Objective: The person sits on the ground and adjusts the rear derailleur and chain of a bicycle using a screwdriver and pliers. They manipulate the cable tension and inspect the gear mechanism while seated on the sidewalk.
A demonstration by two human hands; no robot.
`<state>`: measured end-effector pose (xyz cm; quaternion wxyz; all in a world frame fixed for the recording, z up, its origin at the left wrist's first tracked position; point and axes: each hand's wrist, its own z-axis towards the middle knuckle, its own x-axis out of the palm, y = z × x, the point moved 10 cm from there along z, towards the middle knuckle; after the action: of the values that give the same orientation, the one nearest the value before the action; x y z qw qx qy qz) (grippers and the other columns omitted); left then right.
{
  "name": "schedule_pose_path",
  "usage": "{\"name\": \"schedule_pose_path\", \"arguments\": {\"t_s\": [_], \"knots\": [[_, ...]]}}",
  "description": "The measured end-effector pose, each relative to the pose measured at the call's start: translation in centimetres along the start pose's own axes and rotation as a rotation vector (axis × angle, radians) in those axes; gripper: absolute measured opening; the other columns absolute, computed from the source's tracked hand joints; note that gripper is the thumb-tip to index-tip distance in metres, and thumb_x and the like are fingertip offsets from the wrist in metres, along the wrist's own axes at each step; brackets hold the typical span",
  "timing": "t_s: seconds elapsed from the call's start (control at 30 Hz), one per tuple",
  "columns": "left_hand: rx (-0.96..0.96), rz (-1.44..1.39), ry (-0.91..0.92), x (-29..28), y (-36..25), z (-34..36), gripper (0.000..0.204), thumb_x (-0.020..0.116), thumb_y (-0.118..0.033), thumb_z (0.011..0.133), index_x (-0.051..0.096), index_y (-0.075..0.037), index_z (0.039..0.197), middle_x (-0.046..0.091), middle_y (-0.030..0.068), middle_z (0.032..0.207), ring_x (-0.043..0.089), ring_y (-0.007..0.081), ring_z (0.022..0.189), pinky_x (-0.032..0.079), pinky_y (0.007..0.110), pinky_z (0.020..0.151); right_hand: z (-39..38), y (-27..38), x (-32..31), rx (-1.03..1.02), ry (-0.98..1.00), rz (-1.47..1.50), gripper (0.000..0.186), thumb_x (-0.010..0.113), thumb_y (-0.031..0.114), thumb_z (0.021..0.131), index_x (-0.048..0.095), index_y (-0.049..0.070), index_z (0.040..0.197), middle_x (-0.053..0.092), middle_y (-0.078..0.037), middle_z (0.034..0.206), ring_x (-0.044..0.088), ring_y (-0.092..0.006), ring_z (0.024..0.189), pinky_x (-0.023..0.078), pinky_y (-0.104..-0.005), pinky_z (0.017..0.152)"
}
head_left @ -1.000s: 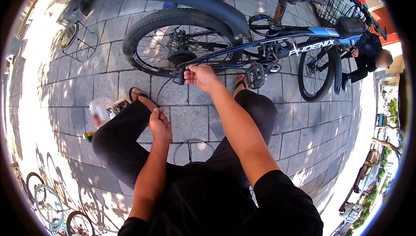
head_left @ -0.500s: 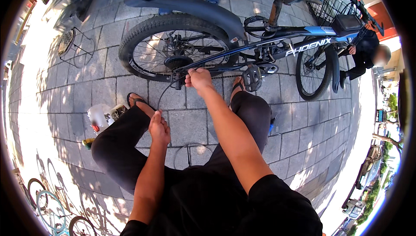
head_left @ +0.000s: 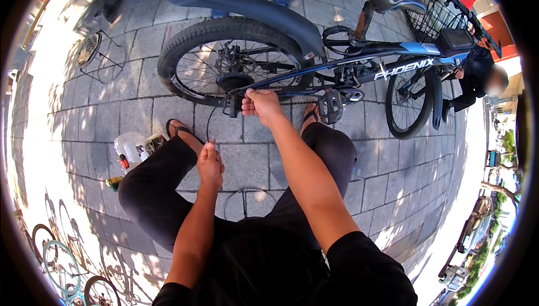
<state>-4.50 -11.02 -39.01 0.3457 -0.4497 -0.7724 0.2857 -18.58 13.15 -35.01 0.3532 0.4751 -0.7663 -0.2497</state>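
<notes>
Left hand (head_left: 210,165): closed, pinching the cable (head_left: 208,126) as before.
Right hand (head_left: 262,105): unmoved, curled beside the derailleur (head_left: 231,107); I can't tell its hold.

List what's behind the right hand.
Beside the right hand, the rear derailleur shows on the left and a stretch of chain on the right; whatever lies directly behind is covered.

one wide fisheye view, taken from the wearer's head. it faces steeply down onto paving (head_left: 247,163), with left hand (head_left: 210,167) and right hand (head_left: 262,106) at close range near the centre, bicycle (head_left: 387,72) farther off toward the top; edges bow toward the rim.
</notes>
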Motion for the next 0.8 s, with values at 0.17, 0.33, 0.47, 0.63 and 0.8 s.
{"name": "schedule_pose_path", "arguments": {"t_s": [0.17, 0.33, 0.47, 0.63, 0.8], "knots": [[0.016, 0.226, 0.043, -0.1, 1.6, -0.1, 0.032, 0.055, -0.037, 0.11, 0.064, -0.01, 0.124, 0.048, -0.0053, 0.069, 0.037, 0.0043, 0.045, 0.03, 0.024, 0.037, -0.5, -1.1, 1.4, 0.029, -0.01, -0.006, 0.022, 0.067, 0.024, 0.101, 0.067, 0.002, 0.094, 0.07, -0.008, 0.082, 0.068, -0.0189, 0.063, 0.06, -0.0352, 0.054], [0.22, 0.351, 0.033, -1.8, 1.7, 1.3, 0.031, 0.057, -0.034, 0.11, 0.067, -0.008, 0.125, 0.054, -0.0046, 0.073, 0.038, 0.0024, 0.047, 0.03, 0.023, 0.039, 0.6, -1.5, 0.3, -0.019, -0.188, -0.191, 0.026, 0.067, 0.022, 0.097, 0.067, 0.0, 0.082, 0.067, -0.007, 0.071, 0.067, -0.0206, 0.061, 0.054, -0.0355, 0.053], [0.247, 0.348, 0.007, -1.9, 1.2, 0.9, 0.031, 0.059, -0.033, 0.109, 0.068, -0.008, 0.125, 0.057, -0.0041, 0.077, 0.039, 0.0016, 0.049, 0.032, 0.022, 0.041, 1.1, -1.6, 0.4, -0.269, -0.31, -0.274, 0.031, 0.068, 0.024, 0.09, 0.068, -0.003, 0.076, 0.068, -0.009, 0.068, 0.061, -0.0189, 0.057, 0.053, -0.0386, 0.062], [0.157, 0.283, 0.007, -1.2, 1.0, 0.7, 0.031, 0.058, -0.033, 0.109, 0.068, -0.008, 0.124, 0.057, -0.0037, 0.077, 0.042, 0.0025, 0.051, 0.035, 0.022, 0.043, -0.1, -0.7, 0.2, -0.307, -0.321, -0.333, 0.035, 0.069, 0.029, 0.092, 0.068, -0.003, 0.08, 0.07, -0.016, 0.073, 0.069, -0.0308, 0.071, 0.054, -0.0432, 0.072], [0.08, 0.298, 0.05, -0.9, 2.0, 0.9, 0.031, 0.057, -0.033, 0.11, 0.067, -0.008, 0.125, 0.057, -0.0036, 0.078, 0.043, 0.0031, 0.052, 0.037, 0.023, 0.045, -0.7, 1.4, 0.0, -0.446, -0.502, -0.777, 0.034, 0.071, 0.031, 0.093, 0.073, -0.003, 0.09, 0.073, -0.021, 0.083, 0.072, -0.0375, 0.078, 0.055, -0.0445, 0.079]]}}
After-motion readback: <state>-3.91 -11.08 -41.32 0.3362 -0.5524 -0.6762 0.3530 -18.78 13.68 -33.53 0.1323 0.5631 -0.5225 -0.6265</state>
